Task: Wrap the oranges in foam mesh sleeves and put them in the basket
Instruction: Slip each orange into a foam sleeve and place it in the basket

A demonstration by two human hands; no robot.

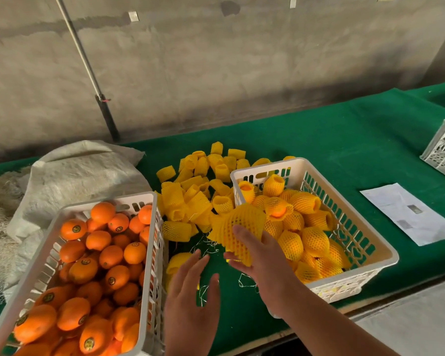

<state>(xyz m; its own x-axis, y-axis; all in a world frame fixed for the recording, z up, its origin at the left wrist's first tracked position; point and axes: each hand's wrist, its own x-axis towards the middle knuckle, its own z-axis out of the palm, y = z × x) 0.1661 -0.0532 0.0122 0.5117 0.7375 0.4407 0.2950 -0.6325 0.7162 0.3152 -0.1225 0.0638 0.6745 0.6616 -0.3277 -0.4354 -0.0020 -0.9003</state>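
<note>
Left hand [190, 291] spread; right hand [260, 255] gripping (fingers curled).

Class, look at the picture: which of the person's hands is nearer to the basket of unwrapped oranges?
Left. The left hand hovers open just beside the basket of unwrapped oranges; the right hand, holding a wrapped orange, is farther away.

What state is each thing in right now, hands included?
Right hand: holds a wrapped orange beside the right basket.
Left hand: open, fingers spread, holding nothing.
Right basket: partly filled with wrapped oranges.
Left basket: full of bare oranges.
Loose sleeves: empty, piled on the green cloth between the baskets.
Paper: lying flat.
Sack: slumped, crumpled.
</note>
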